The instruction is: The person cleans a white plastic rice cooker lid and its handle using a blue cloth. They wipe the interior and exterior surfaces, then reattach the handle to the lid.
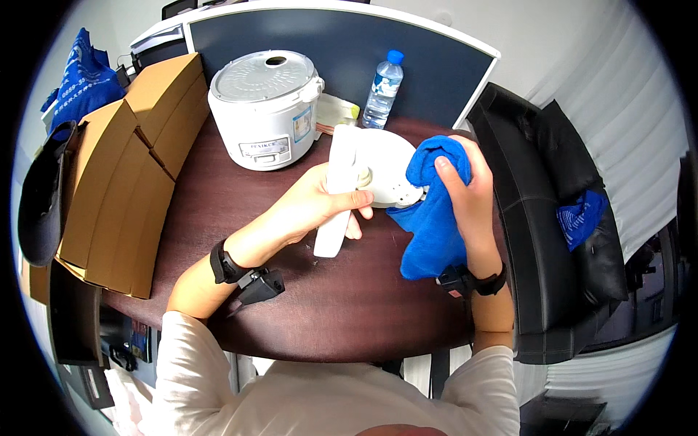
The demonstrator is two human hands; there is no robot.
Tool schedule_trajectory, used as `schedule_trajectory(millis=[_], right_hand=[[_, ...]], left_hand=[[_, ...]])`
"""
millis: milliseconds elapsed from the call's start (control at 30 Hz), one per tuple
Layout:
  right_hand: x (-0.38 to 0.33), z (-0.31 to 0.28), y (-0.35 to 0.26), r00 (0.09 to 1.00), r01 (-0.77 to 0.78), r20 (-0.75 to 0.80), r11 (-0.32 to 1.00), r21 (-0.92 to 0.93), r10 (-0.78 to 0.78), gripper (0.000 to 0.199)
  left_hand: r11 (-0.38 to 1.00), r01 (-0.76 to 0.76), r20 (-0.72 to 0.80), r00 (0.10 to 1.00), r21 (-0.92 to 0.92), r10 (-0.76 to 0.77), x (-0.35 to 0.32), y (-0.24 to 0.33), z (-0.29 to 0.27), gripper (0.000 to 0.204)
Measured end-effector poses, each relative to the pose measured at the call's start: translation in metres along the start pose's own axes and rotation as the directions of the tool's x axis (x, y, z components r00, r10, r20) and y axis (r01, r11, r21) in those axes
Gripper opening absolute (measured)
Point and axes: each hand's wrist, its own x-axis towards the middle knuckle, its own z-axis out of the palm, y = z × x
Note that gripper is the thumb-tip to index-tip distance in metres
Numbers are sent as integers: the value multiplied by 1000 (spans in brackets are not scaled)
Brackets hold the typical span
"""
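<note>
1. Left hand [320,207], one, bare: thumb over the near face, fingers curled behind; pinching a white appliance part [385,160] by its flat bar.
2. White appliance part, one: raised over the near-middle of the dark red-brown desk [349,312], between the hands; a rounded plate, far and right of the bar, with a small cream knob. Whether bar and plate are one body, I cannot tell from here.
3. Right hand [474,190], one, bare: thumb and fingers closed on a bunched blue cloth [436,243], its tail hanging toward the near side; cloth against the plate's right edge.
4. Step in hand, as judged: wiping the plate near its rim.
5. Next move would call for: a steady left grip, the cloth pressed flat and worked over the plate, care around the knob.
6. Rice cooker [251,123], white, far left of the hands: lid on, round hole in its top; contents hidden.
7. Bottle [382,98], clear, blue-capped, upright by the far partition [320,62]: clear liquid inside.
8. Cardboard boxes [109,196], brown, along the left side: no opening in view, contents unknown.
</note>
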Motion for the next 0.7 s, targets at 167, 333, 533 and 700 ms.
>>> schedule_trajectory(millis=[167,333,533,700], right_hand=[[8,20,-4,999,4,42,1000,18,-5,30],[8,35,2,1000,27,1,1000,8,-27,28],[2,44,11,984,131,121,991,-12,-129,29],[3,49,24,937,343,104,934,-104,-332,22]], left_hand=[[999,-2,60,998,42,0,1,2,-10,26],[989,-22,70,997,146,12,3,-3,-8,25],[880,-101,-20,992,464,124,0,-6,0,26],[728,-312,27,927,611,374,2,-14,2,28]])
